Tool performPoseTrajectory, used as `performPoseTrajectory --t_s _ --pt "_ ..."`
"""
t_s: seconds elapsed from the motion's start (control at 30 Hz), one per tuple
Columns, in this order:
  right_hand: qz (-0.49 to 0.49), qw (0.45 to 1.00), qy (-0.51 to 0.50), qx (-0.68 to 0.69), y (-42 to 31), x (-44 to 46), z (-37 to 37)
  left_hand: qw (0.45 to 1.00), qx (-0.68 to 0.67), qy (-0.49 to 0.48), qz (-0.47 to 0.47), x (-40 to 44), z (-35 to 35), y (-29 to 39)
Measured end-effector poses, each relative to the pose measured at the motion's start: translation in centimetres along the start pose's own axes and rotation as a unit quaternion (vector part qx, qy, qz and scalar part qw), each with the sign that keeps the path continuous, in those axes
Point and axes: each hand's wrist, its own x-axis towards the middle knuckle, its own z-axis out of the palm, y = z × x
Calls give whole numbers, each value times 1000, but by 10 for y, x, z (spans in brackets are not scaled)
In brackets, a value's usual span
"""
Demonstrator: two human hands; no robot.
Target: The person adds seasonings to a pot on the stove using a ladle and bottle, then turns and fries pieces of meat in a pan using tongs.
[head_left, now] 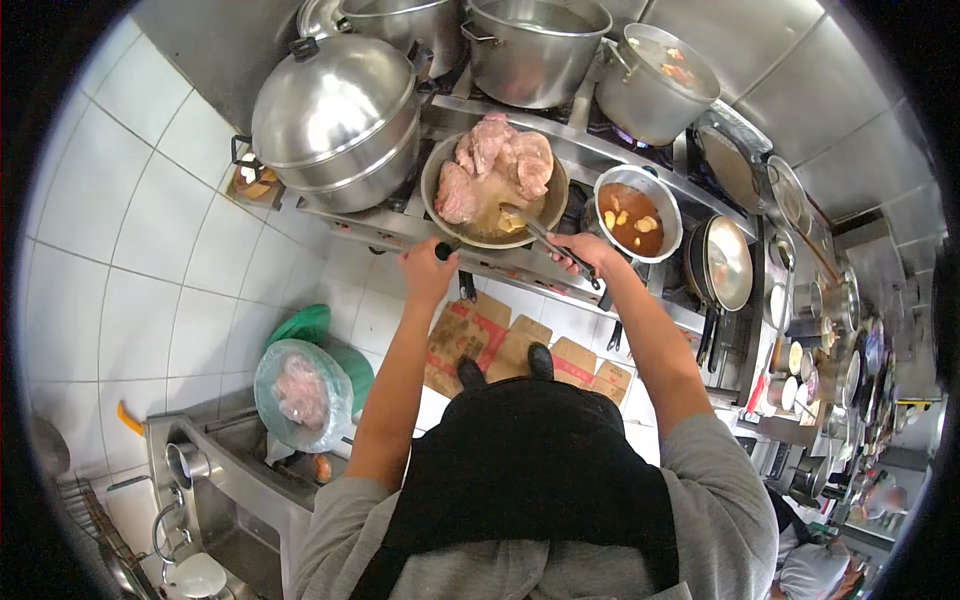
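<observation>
A wide frying pan [428,188] sits on the stove with several large pieces of pale pink meat [488,165] in shallow liquid. My left hand [428,268] is closed round the pan's black handle [446,250]. In my right hand [580,254] is the dark handle of a metal cooking spoon [545,235]. The spoon's head dips into the near side of the pan, by a small yellowish piece [511,221]. Right of the pan, a pot [676,228] holds reddish-brown broth with yellowish chunks.
A large domed steamer [335,110] stands left of the pan. Tall pots [540,55] line the back burners, and skillets [728,262] lie at the right. Lower left are a plastic-lined bin [268,400] with pale contents and a sink [240,535]. Flattened cardboard [460,345] covers the floor.
</observation>
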Motion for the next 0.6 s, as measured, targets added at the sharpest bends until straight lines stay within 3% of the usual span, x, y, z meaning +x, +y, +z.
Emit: performPoseTrajectory --t_s 0.27,0.43,0.53,0.6 --pt "6 996 -42 75 -6 -7 -1 1000 -19 -1 11 1 -1 0" --pt "-52 988 -65 130 -20 -54 -24 1000 -6 9 3 -1 -1 2" --pt "-96 986 -41 131 -16 -92 -57 1000 -26 -1 4 -1 -2 2" --pt "-112 985 90 91 -10 -123 -72 1000 -22 -11 -4 0 -2 1"
